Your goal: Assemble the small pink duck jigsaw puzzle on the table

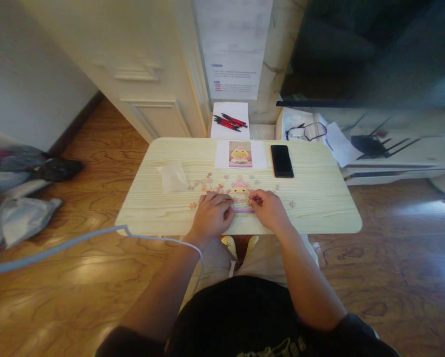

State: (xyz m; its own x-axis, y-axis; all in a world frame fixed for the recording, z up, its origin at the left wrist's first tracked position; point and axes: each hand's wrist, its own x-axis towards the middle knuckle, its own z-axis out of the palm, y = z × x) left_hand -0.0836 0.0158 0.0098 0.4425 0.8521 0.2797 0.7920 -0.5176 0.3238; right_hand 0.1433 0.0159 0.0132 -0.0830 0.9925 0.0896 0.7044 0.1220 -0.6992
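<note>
A partly assembled jigsaw puzzle (240, 194) with a yellow duck picture lies near the front edge of a small light wooden table (319, 198). My left hand (212, 214) rests on the puzzle's left side with fingers curled down onto it. My right hand (267, 207) sits at the puzzle's right side, thumb and fingers pinched on a small puzzle piece (255, 200). Loose puzzle pieces (207, 183) are scattered behind and beside the hands. A reference picture (240, 153) of the same duck lies on white paper at the table's far edge.
A black phone (282, 160) lies right of the reference picture. A clear plastic bag (173, 177) sits at the left. Red and black pens (230, 121) lie on paper behind the table. A white cable (59, 245) crosses the wooden floor at left.
</note>
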